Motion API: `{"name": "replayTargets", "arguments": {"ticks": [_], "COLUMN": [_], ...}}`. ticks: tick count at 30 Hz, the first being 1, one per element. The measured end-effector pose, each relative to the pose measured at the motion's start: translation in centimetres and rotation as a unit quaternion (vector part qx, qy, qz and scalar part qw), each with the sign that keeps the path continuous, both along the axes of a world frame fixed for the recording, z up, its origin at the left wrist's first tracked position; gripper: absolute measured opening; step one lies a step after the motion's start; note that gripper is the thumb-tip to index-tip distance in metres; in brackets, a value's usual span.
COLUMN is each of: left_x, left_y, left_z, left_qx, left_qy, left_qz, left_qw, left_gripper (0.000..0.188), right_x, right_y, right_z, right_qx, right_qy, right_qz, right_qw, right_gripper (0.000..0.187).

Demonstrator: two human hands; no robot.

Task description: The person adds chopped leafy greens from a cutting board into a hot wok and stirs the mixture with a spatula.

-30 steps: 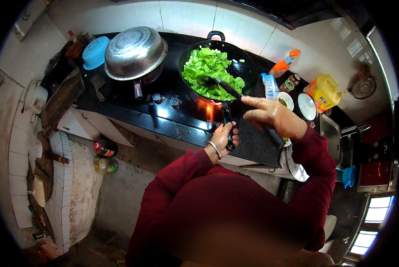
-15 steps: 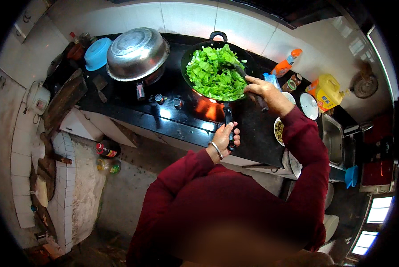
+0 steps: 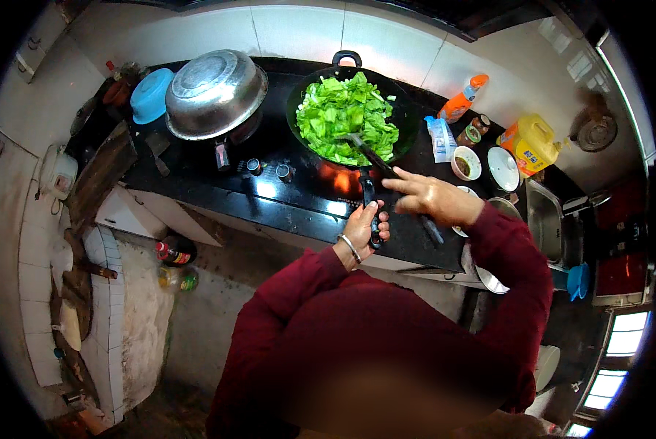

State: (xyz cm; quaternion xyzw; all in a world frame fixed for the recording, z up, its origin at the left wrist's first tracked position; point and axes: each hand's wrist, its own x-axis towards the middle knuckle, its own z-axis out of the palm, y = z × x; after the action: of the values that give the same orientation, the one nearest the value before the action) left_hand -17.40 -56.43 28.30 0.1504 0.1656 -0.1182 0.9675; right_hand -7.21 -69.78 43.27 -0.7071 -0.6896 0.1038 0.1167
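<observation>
Chopped leafy greens (image 3: 348,113) fill a black wok (image 3: 293,110) on the stove, and an orange glow shows at the near side of its wall. My left hand (image 3: 363,227), with a bracelet at the wrist, is closed round the wok's black handle (image 3: 368,189). In my right hand (image 3: 434,199) is the dark handle of a spatula (image 3: 375,159), its end sticking out below my palm. The spatula's metal blade meets the near edge of the greens.
Left of the wok, an upturned metal basin (image 3: 215,95) covers another pan, beside a blue bowl (image 3: 151,95). To the right stand an orange spray bottle (image 3: 463,99), a small white bowl (image 3: 465,162), a white lid (image 3: 503,168), a yellow oil jug (image 3: 529,146) and a sink (image 3: 544,219).
My right hand has come down and nearer to me, drawing the spatula from the greens' right side to their near edge. My left hand keeps its hold on the handle.
</observation>
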Motion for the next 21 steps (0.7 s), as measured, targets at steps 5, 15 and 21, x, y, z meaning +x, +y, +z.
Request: {"name": "replayTargets", "arguments": {"ticks": [5, 15, 21], "left_x": [-0.1, -0.4, -0.3], "left_y": [0.0, 0.4, 0.2], "left_z": [0.5, 0.3, 0.3], "left_qx": [-0.005, 0.004, -0.004], "left_qy": [0.003, -0.009, -0.008], "left_qz": [-0.008, -0.006, -0.017], "left_qw": [1.000, 1.000, 1.000], "left_gripper": [0.017, 0.018, 0.017], "right_x": [1.1, 4.0, 5.6], "right_y": [-0.4, 2.3, 2.9], "right_z": [0.6, 2.1, -3.9], "right_qx": [-0.038, 0.058, 0.088], "right_qy": [-0.059, -0.076, -0.065], "right_qz": [-0.027, -0.100, -0.061], "right_qw": [0.997, 0.990, 0.992], "right_gripper": [0.025, 0.024, 0.026]}}
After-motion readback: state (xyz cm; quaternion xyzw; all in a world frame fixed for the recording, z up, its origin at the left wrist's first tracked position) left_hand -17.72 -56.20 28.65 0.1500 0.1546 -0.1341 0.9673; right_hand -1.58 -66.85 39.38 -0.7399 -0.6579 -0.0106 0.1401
